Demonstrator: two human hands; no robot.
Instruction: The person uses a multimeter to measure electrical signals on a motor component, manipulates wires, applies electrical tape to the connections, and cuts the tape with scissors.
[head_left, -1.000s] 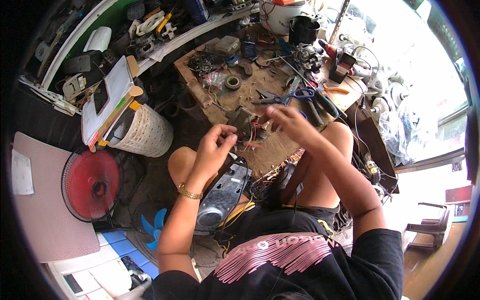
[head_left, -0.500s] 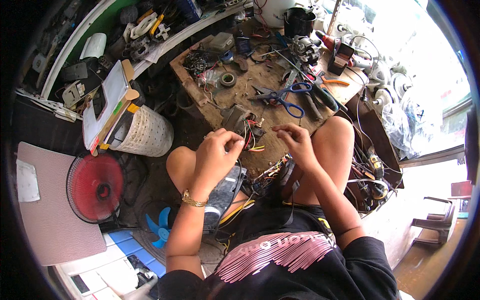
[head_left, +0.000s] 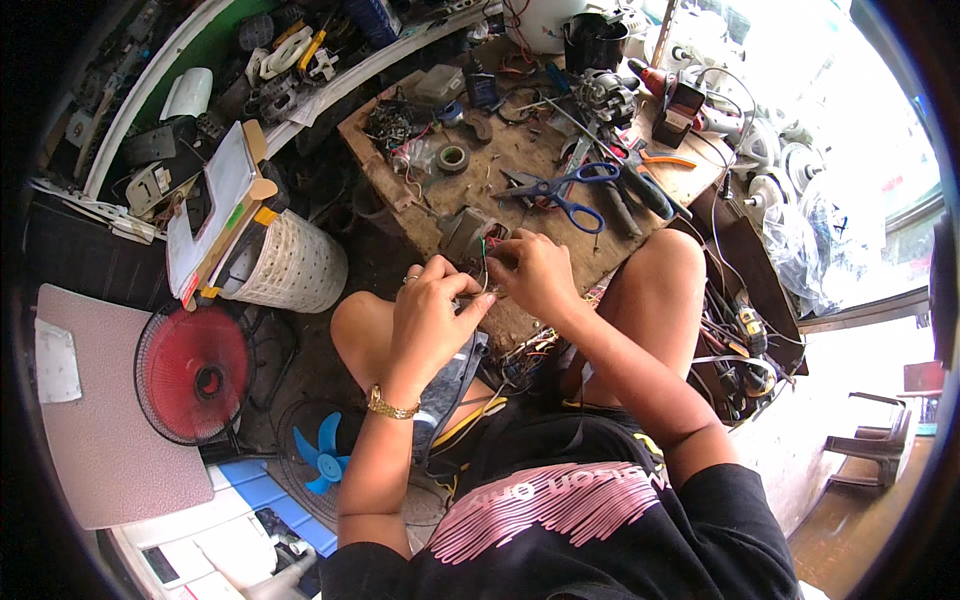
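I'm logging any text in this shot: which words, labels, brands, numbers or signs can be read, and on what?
Black shirt: pale pink lettering above pink stripes; legible in part, but I won't copy printed words.
Clear plastic bag: small dark marks, too small to read.
Blue container: pale marks, too blurred to read.

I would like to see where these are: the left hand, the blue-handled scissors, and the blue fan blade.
Left hand (head_left: 432, 308), head view: back of the hand.
Blue-handled scissors (head_left: 545, 188), head view: near the pivot.
Blue fan blade (head_left: 327, 463), head view: its central hub.
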